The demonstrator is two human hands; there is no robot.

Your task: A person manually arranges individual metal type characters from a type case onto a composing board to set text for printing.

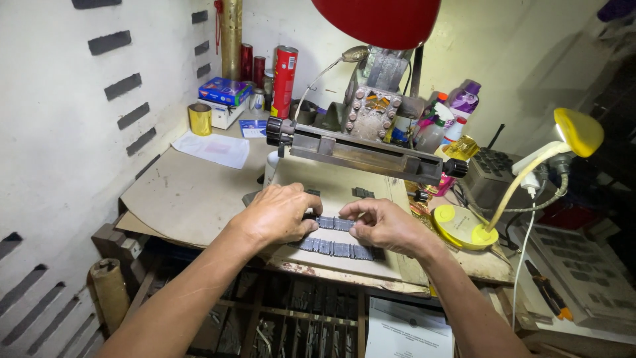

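Observation:
Two rows of small grey metal type blocks [333,223] lie on a beige card [344,192] at the front of the workbench. My left hand [275,213] lies knuckles up over the left end of the rows, fingers pressing the blocks. From the right, my right hand [383,223] pinches the upper row with thumb and fingers. The lower row [338,249] shows below both hands. A few loose blocks [362,193] sit farther back on the card.
A metal press [361,151] with a long grey bar and black knobs stands right behind the card. Red cans [284,81], a gold foil roll [199,119] and boxes line the back left. Bottles [464,99], a yellow desk lamp [578,131] and a grey device [490,174] crowd the right. Type trays [291,325] sit below.

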